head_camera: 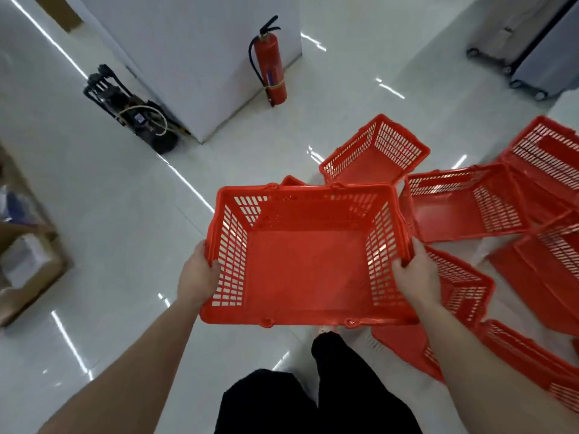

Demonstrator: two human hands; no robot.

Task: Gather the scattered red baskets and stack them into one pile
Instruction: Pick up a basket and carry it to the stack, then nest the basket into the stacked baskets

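Two bare hands hold one red basket [308, 270] upright and empty in the air, its open top facing the camera, above the glossy white floor [109, 220] and in front of the person's black trousers [313, 399]. The left hand [198, 274] grips the left short rim, with the thumb hooked over the edge into the inside and the other fingers hidden beneath. The right hand [415, 272] grips the right short rim the same way, its thumb lying against the slatted inner wall. More red baskets lie scattered on the floor to the right, overlapping so that their number cannot be told. A tipped basket [376, 155] lies tilted just beyond the held one, and a leaning basket [463, 211] sits just right of the held one with its inside showing. A far basket [545, 151] is cut by the right edge of the view. A low basket [466, 289] shows beneath the right wrist, partly hidden by the arm, and a near basket [529, 361] lies on its side at the lower right. Farther off, a red fire extinguisher [271, 61] stands against a white pillar [194, 57], and a black machine [134, 114] with a looped cable sits by the pillar's left corner. A cardboard box [28, 270] lies at the left edge, and grey wheeled cases [539, 57] stand at the upper right.
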